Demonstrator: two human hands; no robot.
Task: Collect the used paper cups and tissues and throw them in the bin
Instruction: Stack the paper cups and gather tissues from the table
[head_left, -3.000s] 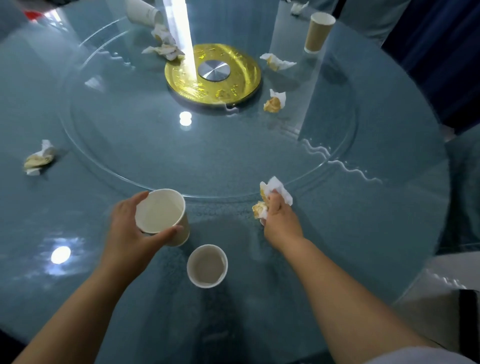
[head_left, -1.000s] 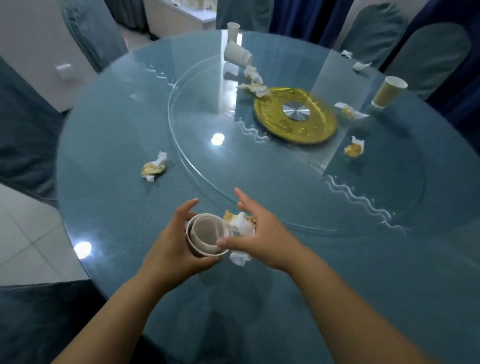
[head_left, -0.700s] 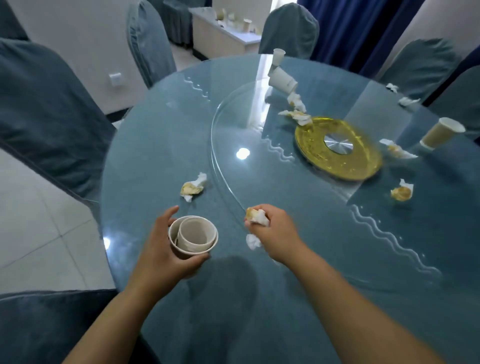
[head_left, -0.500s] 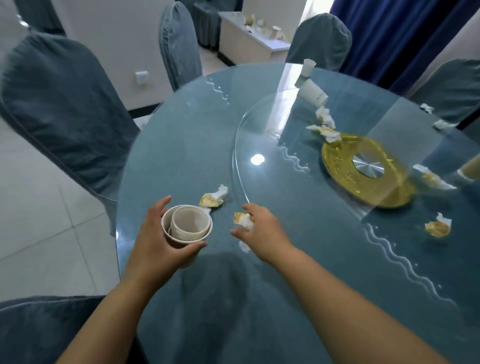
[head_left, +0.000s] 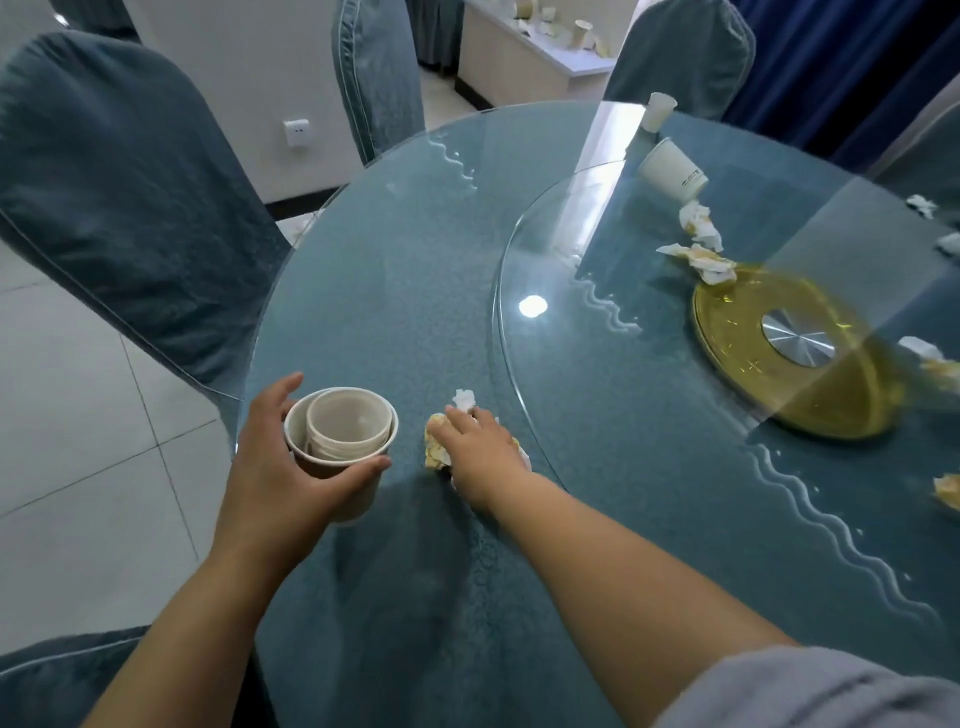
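Head view: a round table (head_left: 415, 234), glass over teal cloth, fills most of the frame. A covered chair (head_left: 119, 208) stands at its left edge, and far chairs (head_left: 379, 67) stand behind its far edge, with a blue curtain (head_left: 831, 62) beyond. A glass turntable (head_left: 501, 291) covers the right part of the table, and a gold disc (head_left: 727, 364) lies at its centre.

At the near-left edge, the left hand (head_left: 270, 467) grips a stack (head_left: 340, 431) of two nested paper cups. Its thumb lies across the near side and its fingers wrap the left side. Whether the stack touches the table I cannot tell.

Just right of the stack, the right hand (head_left: 478, 447) lies palm down. Its fingers bend over a yellow-stained wad (head_left: 436, 452) of tissue on the table, just outside the turntable's rim. White paper pokes out past the fingertips. A grey sleeve (head_left: 831, 691) shows at the bottom right.

On the far side of the turntable a cup (head_left: 672, 169) lies on its side. A far cup (head_left: 657, 110) stands beyond it near the far edge. Crumpled tissues (head_left: 701, 260) lie between the lying cup and the disc, the nearest one touching the disc's rim. More scraps (head_left: 935, 364) lie towards the table's right edge.
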